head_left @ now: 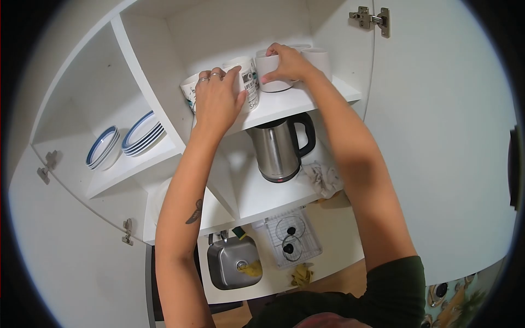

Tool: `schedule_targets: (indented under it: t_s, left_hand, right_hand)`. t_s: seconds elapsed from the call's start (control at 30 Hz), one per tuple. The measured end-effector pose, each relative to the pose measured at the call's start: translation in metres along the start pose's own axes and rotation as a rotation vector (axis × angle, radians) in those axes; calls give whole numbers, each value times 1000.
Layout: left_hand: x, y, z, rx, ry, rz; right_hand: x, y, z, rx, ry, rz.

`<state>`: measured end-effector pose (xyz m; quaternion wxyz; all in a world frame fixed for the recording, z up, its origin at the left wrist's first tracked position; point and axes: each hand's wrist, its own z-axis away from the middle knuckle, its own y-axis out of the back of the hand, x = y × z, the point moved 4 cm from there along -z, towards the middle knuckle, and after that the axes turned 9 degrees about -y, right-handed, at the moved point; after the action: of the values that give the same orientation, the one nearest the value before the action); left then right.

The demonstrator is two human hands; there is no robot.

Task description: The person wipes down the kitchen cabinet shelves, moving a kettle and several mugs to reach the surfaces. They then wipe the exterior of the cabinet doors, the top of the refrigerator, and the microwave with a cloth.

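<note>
Patterned white cylindrical cups (252,90) stand left of plain white round mugs (267,66) on a flat white shelf (284,104) (silver steel kettle (278,150) below).

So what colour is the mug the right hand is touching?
That mug is white; the head view shows it best.

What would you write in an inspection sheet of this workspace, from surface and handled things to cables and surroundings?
Surface: white shelf, cups standing on it.
Things handled: printed cups at left, white cups at right.
Clutter: kettle and crumpled cloth or bag, one shelf lower.
Hands: left hand at the printed cups; right hand touching a white cup, thumb outside; firmness of either hold unclear.
Cables: nothing seen.
Surroundings: open cabinet door; bowls and plates in left compartment; below, sink and drying rack.
</note>
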<state>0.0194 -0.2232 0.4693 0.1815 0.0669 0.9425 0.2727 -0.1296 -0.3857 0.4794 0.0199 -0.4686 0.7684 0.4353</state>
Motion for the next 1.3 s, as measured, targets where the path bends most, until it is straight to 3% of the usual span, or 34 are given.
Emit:
schedule_targets:
  t_s: [0.13,0.23,0.33,0.43,0.5,0.63,0.7,1.13,1.23,1.3]
  left_hand:
    - [3,-1,0,19,-12,-29]
    - [15,-3,-9,96,-72,-99]
    - [33,-14,-35,154,-169,-48]
    - [45,-31,-61,-10,-147,-43]
    - [45,-47,-73,-281,-82,-145]
    - [47,-57,-86,-503,-69,-137]
    - [47,-63,-91,-387,-54,-111]
    - [60,-104,-111,-201,-79,32]
    - [56,-97,-108,-219,-79,62]
    - [55,-74,-100,-28,-140,117]
  right_hand:
    - [-3,12,3,-99,61,63]
    - [4,16,9,-241,-116,54]
    - [7,21,6,-321,-90,-141]
    - [5,29,2,-359,-47,-107]
    - [9,52,-1,-55,219,-79]
    - [39,76,8,131,72,228]
    - [48,72,15,96,50,316]
    - [58,65,35,236,71,207]
    - [58,66,41,326,93,212]
    - [51,70,50,561,220,195]
